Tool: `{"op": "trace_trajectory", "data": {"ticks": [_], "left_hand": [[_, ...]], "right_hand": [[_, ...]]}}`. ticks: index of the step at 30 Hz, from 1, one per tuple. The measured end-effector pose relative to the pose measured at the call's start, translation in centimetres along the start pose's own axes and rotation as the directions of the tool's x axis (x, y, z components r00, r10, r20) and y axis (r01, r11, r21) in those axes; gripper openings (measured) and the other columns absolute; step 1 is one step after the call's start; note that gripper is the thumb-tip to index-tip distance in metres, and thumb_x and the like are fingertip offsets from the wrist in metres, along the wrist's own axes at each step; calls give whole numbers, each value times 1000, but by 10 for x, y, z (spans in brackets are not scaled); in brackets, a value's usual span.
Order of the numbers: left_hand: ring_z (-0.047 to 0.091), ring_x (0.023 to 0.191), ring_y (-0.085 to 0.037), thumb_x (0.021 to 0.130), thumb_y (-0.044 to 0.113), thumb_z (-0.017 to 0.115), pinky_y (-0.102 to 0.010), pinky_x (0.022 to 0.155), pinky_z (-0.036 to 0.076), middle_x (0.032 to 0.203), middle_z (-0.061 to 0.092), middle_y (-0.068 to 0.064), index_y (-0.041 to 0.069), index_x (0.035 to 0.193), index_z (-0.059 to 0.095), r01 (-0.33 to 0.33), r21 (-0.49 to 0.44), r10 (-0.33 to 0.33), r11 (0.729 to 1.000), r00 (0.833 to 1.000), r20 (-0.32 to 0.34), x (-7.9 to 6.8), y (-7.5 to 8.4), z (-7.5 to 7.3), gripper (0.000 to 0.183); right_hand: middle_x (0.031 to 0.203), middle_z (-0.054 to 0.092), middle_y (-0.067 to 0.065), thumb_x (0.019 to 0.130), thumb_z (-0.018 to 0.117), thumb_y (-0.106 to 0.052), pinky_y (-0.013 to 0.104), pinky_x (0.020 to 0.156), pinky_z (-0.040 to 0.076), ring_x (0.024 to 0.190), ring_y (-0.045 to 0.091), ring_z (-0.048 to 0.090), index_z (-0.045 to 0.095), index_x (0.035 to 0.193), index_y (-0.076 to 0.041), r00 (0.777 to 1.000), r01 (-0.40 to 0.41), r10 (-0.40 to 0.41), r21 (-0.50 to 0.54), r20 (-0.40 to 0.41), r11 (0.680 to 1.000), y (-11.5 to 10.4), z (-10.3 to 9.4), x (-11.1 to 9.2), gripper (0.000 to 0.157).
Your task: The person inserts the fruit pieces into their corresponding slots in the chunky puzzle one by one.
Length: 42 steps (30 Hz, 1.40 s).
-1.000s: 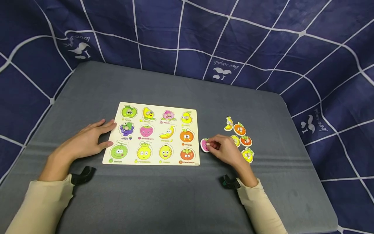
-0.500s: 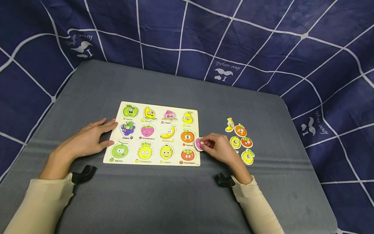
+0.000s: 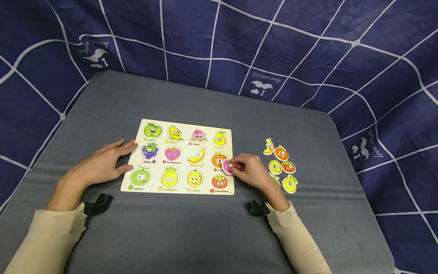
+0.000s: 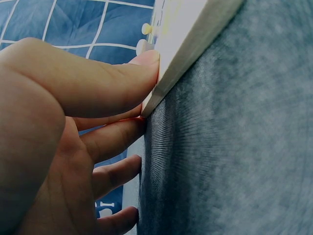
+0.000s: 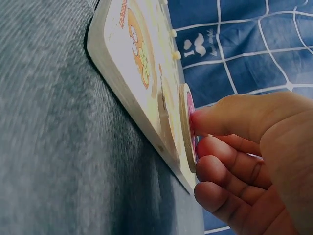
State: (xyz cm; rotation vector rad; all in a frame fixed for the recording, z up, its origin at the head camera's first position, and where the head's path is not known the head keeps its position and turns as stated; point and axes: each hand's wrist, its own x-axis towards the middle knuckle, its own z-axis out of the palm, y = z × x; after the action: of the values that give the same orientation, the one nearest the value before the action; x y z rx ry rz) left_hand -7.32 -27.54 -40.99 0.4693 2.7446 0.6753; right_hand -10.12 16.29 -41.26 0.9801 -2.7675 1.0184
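Observation:
A fruit puzzle board (image 3: 181, 164) lies on the grey table, its pictures labelled with fruit names. My right hand (image 3: 252, 171) pinches a pink strawberry puzzle piece (image 3: 226, 167) between thumb and fingers. The piece overlaps the board's right edge, beside the orange picture; in the right wrist view its wooden rim (image 5: 186, 129) shows close over the board. My left hand (image 3: 102, 161) lies at the board's left edge, fingers extended. Its thumb (image 4: 142, 63) presses on the board's edge, and the other fingertips reach down to the cloth in the left wrist view.
Right of the board lie several loose pieces, among them a banana (image 3: 268, 146), an orange (image 3: 281, 153), a persimmon (image 3: 289, 167) and a pineapple (image 3: 290, 184). Knobbed pieces such as the grape (image 3: 149, 151) sit in the board. A blue checked cloth (image 3: 191, 42) hangs behind the table.
My right hand has moved left with the strawberry piece, from beside the board to over its right edge. A green piece shows from under the right wrist. My left hand stays in place.

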Motion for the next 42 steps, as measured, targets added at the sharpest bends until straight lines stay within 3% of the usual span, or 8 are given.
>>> {"op": "trace_trajectory", "data": {"ticks": [13,42], "left_hand": [[22,141,-52,89,17,74,-74,105,19,154,32,-26,-4,149,38,-7,-2,7,1000,1000,-4,1,0,0,73],[22,141,-52,88,17,75,-73,106,19,154,33,-26,-4,149,39,-1,-3,1,1000,1000,-7,0,0,0,73]], "right_hand": [[74,62,-1,83,76,-4,22,57,48,65,7,57,74,88,-4,1000,7,-8,34,29,999,-5,13,21,5],[72,60,-4,85,75,-10,20,59,46,66,5,53,74,88,-6,995,39,-39,8,93,999,-24,33,53,5]]}}
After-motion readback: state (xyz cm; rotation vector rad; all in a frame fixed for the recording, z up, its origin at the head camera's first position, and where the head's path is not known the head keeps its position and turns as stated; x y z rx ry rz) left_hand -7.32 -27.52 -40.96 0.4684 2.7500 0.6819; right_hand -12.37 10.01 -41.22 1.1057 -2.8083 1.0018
